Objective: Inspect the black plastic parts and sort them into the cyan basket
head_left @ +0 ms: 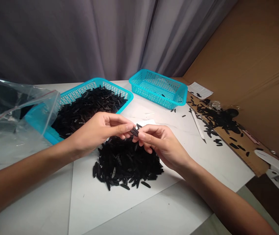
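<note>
Fingertips [126, 128] of the left hand [97, 130] and right hand [161, 147] are pinching a small bunch of black plastic pieces [134, 131] between them, both hands half curled, just above the loose black pile [127, 164] on a white sheet [129, 209]; a slackening grip is risking pieces dropping and scattering across the sheet

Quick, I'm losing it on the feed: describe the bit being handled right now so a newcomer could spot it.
On the white table, find the big black heap in the middle. Just above it, the left hand and right hand meet at the fingertips. The small black cluster pinched between them is it: the only pieces held up off the heap.
</note>
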The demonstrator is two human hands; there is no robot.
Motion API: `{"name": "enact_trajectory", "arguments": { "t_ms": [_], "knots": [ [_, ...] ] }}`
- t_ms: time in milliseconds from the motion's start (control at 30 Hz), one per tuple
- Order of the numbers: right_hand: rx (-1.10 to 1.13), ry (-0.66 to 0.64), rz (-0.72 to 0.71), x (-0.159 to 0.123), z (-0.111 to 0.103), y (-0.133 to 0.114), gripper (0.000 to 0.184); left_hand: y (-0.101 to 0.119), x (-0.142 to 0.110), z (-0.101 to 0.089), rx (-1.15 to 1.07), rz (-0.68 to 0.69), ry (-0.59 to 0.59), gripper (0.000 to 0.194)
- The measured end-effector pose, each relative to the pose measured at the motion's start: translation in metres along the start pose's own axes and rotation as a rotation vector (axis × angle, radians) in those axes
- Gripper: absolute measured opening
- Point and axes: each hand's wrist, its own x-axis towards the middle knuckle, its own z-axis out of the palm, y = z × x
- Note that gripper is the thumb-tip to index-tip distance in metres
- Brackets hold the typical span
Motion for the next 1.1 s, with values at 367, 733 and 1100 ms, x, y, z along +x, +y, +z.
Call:
{"name": "enact_trajectory", "arguments": {
  "t_ms": [367, 733, 1100],
  "knots": [
    [-0.059, -0.018, -0.099, -0.001, 0.001, 0.001, 0.023, 0.001, -0.002, 0.0, -0.132, -0.114, -0.068, 0.019],
    [-1.451, 0.229, -1.132, -0.006, -0.008, 0.003, 0.016, 0.006, -0.001, 0.001, 0.06, -0.037, 0.002, 0.024],
    [-1.684, 0.151, -1.268, -0.018, -0.012, -0.009, 0.03, 0.012, -0.008, 0.004, -0.126, -0.131, -0.038, 0.014]
  ]
}}
